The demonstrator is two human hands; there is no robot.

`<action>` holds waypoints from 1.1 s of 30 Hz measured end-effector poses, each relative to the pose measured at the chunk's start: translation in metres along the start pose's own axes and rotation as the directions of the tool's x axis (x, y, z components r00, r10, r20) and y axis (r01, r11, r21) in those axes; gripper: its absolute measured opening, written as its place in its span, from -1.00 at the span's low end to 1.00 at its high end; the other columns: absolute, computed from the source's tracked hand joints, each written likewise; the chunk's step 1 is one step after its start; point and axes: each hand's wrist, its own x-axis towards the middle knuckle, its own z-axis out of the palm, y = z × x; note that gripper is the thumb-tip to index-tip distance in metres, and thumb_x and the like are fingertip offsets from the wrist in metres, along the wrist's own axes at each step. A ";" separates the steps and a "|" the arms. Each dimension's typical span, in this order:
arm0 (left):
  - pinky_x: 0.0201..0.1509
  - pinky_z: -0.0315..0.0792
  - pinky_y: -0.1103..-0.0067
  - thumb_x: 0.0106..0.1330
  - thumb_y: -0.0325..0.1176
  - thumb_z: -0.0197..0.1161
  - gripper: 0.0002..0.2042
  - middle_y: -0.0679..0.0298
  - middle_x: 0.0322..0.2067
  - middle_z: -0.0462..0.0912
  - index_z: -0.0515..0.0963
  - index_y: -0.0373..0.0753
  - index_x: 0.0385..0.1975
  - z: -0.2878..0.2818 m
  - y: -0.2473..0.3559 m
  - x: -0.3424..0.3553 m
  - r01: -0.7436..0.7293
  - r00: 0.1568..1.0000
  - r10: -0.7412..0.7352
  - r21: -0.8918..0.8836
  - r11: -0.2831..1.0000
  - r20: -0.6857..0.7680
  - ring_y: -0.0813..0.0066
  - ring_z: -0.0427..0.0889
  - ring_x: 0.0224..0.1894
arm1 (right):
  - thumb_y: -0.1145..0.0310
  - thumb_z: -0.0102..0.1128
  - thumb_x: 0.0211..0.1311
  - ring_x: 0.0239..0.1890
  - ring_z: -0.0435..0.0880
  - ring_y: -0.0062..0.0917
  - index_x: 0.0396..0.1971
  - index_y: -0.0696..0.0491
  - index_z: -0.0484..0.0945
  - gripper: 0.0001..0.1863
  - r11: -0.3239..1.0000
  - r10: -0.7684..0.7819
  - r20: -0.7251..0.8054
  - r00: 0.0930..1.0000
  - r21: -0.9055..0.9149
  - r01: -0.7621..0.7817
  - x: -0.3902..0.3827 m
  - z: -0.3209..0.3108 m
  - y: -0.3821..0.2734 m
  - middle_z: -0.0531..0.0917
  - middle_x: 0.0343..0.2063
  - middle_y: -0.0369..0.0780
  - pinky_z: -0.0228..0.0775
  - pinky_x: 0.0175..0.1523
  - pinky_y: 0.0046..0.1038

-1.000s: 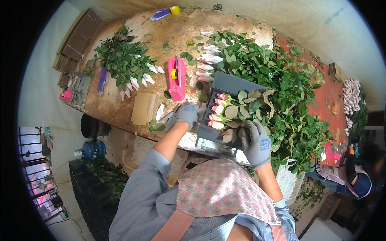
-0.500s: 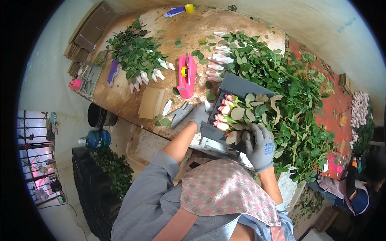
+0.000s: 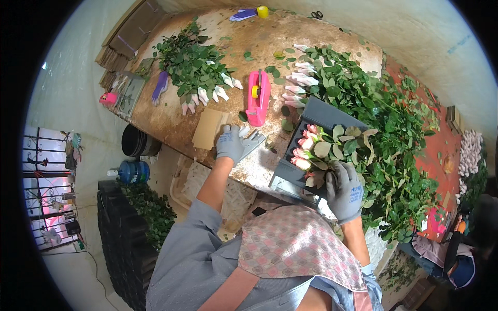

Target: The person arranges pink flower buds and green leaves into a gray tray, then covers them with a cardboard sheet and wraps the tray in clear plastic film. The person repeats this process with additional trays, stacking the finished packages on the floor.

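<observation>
My left hand [image 3: 230,143], in a grey glove, reaches over the right edge of some brown cardboard sheets [image 3: 206,129]. Its fingers are stretched out and appear to hold nothing. Beside its thumb lie a grey stapler [image 3: 252,144] and a small white scrap. Pink roses [image 3: 303,150] rest with their heads lined up in a dark grey trough-like box [image 3: 290,168], leafy stems pointing right. Over the near side of that box, my gloved right hand [image 3: 345,192] has its fingers curled round the leafy stems; the grip itself is partly hidden.
A pink tape dispenser [image 3: 258,101] stands beyond the stapler. Wrapped rose bunches lie at left [image 3: 192,72] and at right [image 3: 358,98]. Purple gloves [image 3: 160,88], yellow tape [image 3: 262,12] and scissors [image 3: 317,15] lie on the table. A black bucket [image 3: 136,141] is below its left edge.
My left hand has moved left from the box's edge, past the stapler, to the cardboard sheets. My right hand stays by the rose stems. The whole view has shifted slightly.
</observation>
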 end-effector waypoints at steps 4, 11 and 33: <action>0.13 0.53 0.10 0.30 -0.33 0.29 -0.64 -0.11 0.17 0.44 0.47 -0.24 0.07 0.012 -0.018 0.010 -0.026 0.991 0.011 0.113 0.993 0.137 -0.17 0.63 0.10 | 0.36 0.30 0.27 -0.04 0.67 -0.11 0.11 0.08 0.57 -0.59 1.000 0.003 0.031 1.000 0.024 -0.004 0.002 0.005 -0.012 0.66 -0.04 -0.05 0.54 0.02 -0.18; 0.18 0.50 0.12 0.32 -0.28 0.29 -0.65 -0.17 0.07 0.55 0.48 -0.27 0.03 0.019 -0.014 0.018 0.069 0.980 -0.082 0.078 0.995 0.179 -0.18 0.61 0.12 | 0.36 0.30 0.27 -0.07 0.68 -0.12 0.08 0.08 0.59 -0.62 1.000 -0.026 0.008 1.000 0.003 0.026 0.003 0.014 -0.021 0.67 -0.06 -0.06 0.54 0.00 -0.17; 0.07 0.58 0.22 0.15 -0.02 0.38 -0.58 -0.04 -0.06 0.72 0.71 -0.06 -0.02 -0.075 -0.177 -0.116 -0.282 0.859 0.225 0.058 0.958 0.461 -0.04 0.72 -0.08 | 0.48 0.30 0.22 -0.06 0.67 -0.05 0.11 0.11 0.57 -0.58 0.999 0.019 -0.131 0.991 -0.040 -0.024 -0.003 0.016 -0.027 0.64 -0.02 -0.01 0.53 0.01 -0.18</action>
